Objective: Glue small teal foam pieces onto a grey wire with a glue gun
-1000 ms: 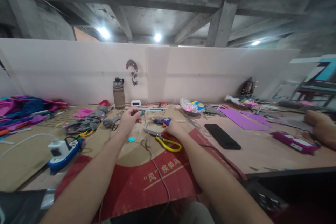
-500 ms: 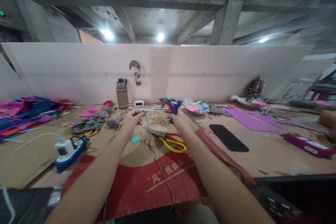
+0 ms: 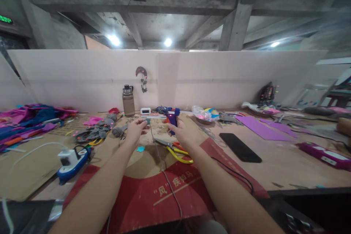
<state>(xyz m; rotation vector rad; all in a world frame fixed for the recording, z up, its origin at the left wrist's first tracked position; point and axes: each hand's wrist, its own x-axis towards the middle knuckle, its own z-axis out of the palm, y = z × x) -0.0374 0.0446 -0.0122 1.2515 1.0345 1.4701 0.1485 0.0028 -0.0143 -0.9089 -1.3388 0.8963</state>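
My right hand (image 3: 181, 131) is wrapped round the grip of a blue glue gun (image 3: 172, 117), whose nozzle end points left. A small red light glows on its side. Between the fingertips of my left hand (image 3: 135, 132) is a small teal felt piece (image 3: 148, 121), and a thin grey cord (image 3: 170, 187) runs down from near it across the cardboard. Scissors (image 3: 179, 158) with yellow and orange handles lie under and between my forearms. Left of their blades rests a turquoise flower cutout (image 3: 140, 149).
A blue power strip (image 3: 71, 168) with a white plug, felt scraps (image 3: 33, 119) and a bottle (image 3: 128, 101) are on the left and back. To the right lie a black phone (image 3: 240, 147), purple sheets (image 3: 264, 128) and a magenta case (image 3: 323, 155). Another person's hand (image 3: 344, 127) shows at the right edge.
My right hand has brought the glue gun leftward, closer to the teal piece in my left hand. The left hand stays nearly in place. The view has tilted slightly up.
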